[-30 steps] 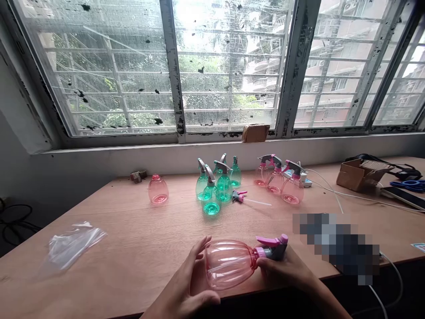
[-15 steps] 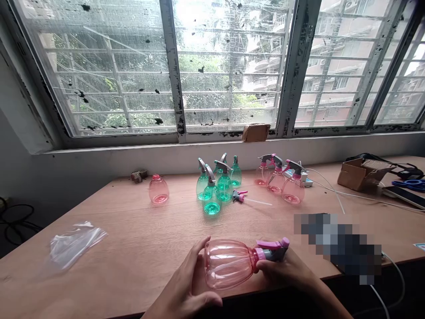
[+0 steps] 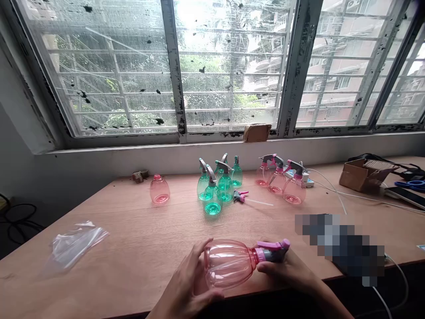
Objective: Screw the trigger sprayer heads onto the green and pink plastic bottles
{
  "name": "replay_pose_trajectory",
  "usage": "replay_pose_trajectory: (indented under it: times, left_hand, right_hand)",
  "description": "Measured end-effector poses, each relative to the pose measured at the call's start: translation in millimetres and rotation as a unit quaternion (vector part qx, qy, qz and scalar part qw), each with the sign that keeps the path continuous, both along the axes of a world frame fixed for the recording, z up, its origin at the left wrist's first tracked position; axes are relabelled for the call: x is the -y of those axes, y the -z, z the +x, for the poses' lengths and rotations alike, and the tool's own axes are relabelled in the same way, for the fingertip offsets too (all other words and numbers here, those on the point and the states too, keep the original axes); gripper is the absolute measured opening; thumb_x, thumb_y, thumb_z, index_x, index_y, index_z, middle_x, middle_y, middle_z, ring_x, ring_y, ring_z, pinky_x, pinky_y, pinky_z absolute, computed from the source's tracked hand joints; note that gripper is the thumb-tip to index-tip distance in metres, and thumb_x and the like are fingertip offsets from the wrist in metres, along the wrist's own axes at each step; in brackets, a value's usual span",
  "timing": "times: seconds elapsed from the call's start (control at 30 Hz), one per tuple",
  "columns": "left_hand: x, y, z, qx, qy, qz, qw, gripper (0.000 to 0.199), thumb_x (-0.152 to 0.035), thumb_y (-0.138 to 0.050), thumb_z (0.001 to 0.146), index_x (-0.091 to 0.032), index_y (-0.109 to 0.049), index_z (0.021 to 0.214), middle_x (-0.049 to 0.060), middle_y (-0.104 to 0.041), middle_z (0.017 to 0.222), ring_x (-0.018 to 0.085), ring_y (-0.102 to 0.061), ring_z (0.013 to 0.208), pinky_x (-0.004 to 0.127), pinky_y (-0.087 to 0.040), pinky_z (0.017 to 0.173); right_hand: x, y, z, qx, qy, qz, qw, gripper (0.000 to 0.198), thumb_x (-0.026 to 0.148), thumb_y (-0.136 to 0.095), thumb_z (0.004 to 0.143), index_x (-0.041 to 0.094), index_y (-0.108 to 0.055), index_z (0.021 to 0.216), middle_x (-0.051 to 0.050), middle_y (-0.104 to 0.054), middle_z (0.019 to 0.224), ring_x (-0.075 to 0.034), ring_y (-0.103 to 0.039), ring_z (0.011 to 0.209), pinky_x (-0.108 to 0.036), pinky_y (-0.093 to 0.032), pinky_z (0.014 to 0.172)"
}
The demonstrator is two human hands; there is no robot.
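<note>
A pink see-through spray bottle (image 3: 229,263) lies on its side in the air over the table's front edge, its base to the left. My right hand (image 3: 292,268) is closed round its grey and pink trigger head (image 3: 274,251), thumb along the neck side. Around the base curls my left hand (image 3: 191,279), with fingers at the upper edge and thumb at the lower edge. Farther back, a loose pink and grey trigger head (image 3: 239,196) with a clear tube lies on the wood. A pink bottle without a head (image 3: 160,190) stands to the left.
Several green spray bottles (image 3: 212,199) stand mid-table, with three pink spray bottles (image 3: 294,189) to their right. A clear plastic bag (image 3: 78,243) lies at left. On the right are a cardboard box (image 3: 363,175), white cables (image 3: 337,192), blue scissors (image 3: 413,185) and a blurred-out item (image 3: 345,248).
My left hand has drawn slightly closer round the bottle's base. The bottle stays nearly in place in my right hand, and the view shifts a little.
</note>
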State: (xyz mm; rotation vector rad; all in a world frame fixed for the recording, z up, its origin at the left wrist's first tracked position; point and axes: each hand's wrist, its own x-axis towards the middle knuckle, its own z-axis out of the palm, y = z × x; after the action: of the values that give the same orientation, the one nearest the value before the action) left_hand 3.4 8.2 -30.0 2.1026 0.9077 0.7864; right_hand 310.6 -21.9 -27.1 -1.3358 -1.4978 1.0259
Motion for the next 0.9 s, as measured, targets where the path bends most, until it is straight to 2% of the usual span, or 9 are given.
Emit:
replay_pose_trajectory:
  times: [0.1, 0.17, 0.27, 0.33, 0.4, 0.5, 0.6, 0.77, 0.9]
  left_hand:
    - [3.0, -7.6, -2.1, -0.019, 0.001, -0.009, 1.000, 0.098, -0.039, -0.083, 0.079, -0.038, -0.022, 0.156, 0.007, -0.035, 0.163, 0.035, -0.041, 0.145, 0.047, -0.034, 0.121]
    - [3.9, -11.5, -2.5, -0.026, -0.007, -0.015, 1.000, 0.089, -0.046, -0.075, 0.085, -0.035, -0.024, 0.157, 0.007, -0.037, 0.163, 0.035, -0.037, 0.147, 0.049, -0.031, 0.122]
    - [2.4, -10.3, -1.3, -0.008, -0.007, -0.020, 1.000, 0.073, -0.049, -0.065, 0.093, -0.033, -0.029, 0.155, 0.008, -0.044, 0.159, 0.032, -0.042, 0.145, 0.047, -0.034, 0.121]
    - [0.4, -5.7, -0.6, 0.006, -0.007, -0.015, 1.000, 0.077, -0.048, -0.070, 0.089, -0.034, -0.030, 0.154, 0.009, -0.046, 0.157, 0.033, -0.046, 0.142, 0.047, -0.036, 0.120]
    - [-0.6, -1.3, -0.7, 0.002, -0.023, 0.007, 1.000, 0.086, -0.043, -0.079, 0.082, -0.036, -0.031, 0.153, 0.009, -0.045, 0.158, 0.035, -0.044, 0.143, 0.051, -0.034, 0.120]
    - [1.4, -1.1, -2.1, -0.013, -0.041, 0.027, 0.999, 0.089, -0.035, -0.083, 0.080, -0.038, -0.032, 0.153, 0.008, -0.042, 0.159, 0.036, -0.037, 0.146, 0.055, -0.029, 0.122]
    - [5.1, -7.9, -3.2, -0.003, -0.013, -0.014, 1.000, 0.091, -0.032, -0.079, 0.084, -0.037, -0.023, 0.156, 0.007, -0.038, 0.162, 0.033, -0.036, 0.148, 0.051, -0.030, 0.123]
    - [6.4, -14.5, -1.6, 0.012, 0.019, -0.066, 0.998, 0.083, -0.043, -0.070, 0.090, -0.036, -0.021, 0.157, 0.007, -0.032, 0.165, 0.035, -0.036, 0.148, 0.052, -0.030, 0.122]
    - [2.9, -7.4, -0.4, 0.040, 0.018, -0.075, 0.996, 0.076, -0.049, -0.064, 0.094, -0.036, -0.023, 0.155, 0.009, -0.037, 0.162, 0.032, -0.046, 0.142, 0.049, -0.036, 0.119]
  right_hand:
    - [-0.3, 4.3, -0.8, -0.038, 0.005, -0.021, 0.999, 0.060, 0.050, -0.086, 0.064, 0.017, -0.075, 0.113, -0.005, -0.075, 0.083, -0.030, -0.067, 0.083, -0.038, -0.056, 0.077]
    - [-0.7, 5.1, -1.2, -0.048, -0.005, -0.034, 0.998, 0.061, 0.049, -0.085, 0.067, 0.017, -0.074, 0.117, -0.004, -0.073, 0.078, -0.029, -0.066, 0.080, -0.037, -0.056, 0.074]
    - [-1.7, 2.8, -0.5, -0.025, -0.026, -0.008, 0.999, 0.045, 0.048, -0.085, 0.069, 0.018, -0.077, 0.101, -0.003, -0.071, 0.078, -0.027, -0.064, 0.079, -0.034, -0.053, 0.071]
    - [-2.4, 0.7, 0.2, -0.024, -0.042, 0.024, 0.999, 0.033, 0.043, -0.085, 0.070, 0.019, -0.076, 0.091, -0.003, -0.071, 0.081, -0.025, -0.064, 0.079, -0.031, -0.051, 0.071]
    - [-2.7, -0.1, 0.5, -0.044, -0.065, 0.025, 0.997, 0.028, 0.039, -0.085, 0.072, 0.019, -0.075, 0.090, -0.001, -0.070, 0.079, -0.023, -0.064, 0.075, -0.029, -0.050, 0.068]
    - [-2.5, 2.0, 0.2, -0.076, -0.091, -0.006, 0.993, 0.027, 0.036, -0.084, 0.074, 0.018, -0.075, 0.092, 0.000, -0.070, 0.072, -0.020, -0.064, 0.066, -0.027, -0.049, 0.061]
    - [-2.3, 5.7, 0.4, -0.081, -0.094, -0.003, 0.992, 0.023, 0.037, -0.082, 0.078, 0.018, -0.074, 0.088, 0.000, -0.069, 0.072, -0.019, -0.063, 0.067, -0.027, -0.048, 0.062]
    - [-3.4, 7.9, 1.7, -0.050, -0.052, 0.027, 0.997, 0.034, 0.045, -0.084, 0.073, 0.019, -0.074, 0.093, -0.002, -0.068, 0.085, -0.026, -0.061, 0.083, -0.032, -0.050, 0.076]
    - [-2.7, 2.1, 0.1, -0.058, -0.051, 0.042, 0.996, 0.035, 0.052, -0.077, 0.078, 0.020, -0.067, 0.086, -0.001, -0.060, 0.080, -0.023, -0.056, 0.078, -0.032, -0.047, 0.072]
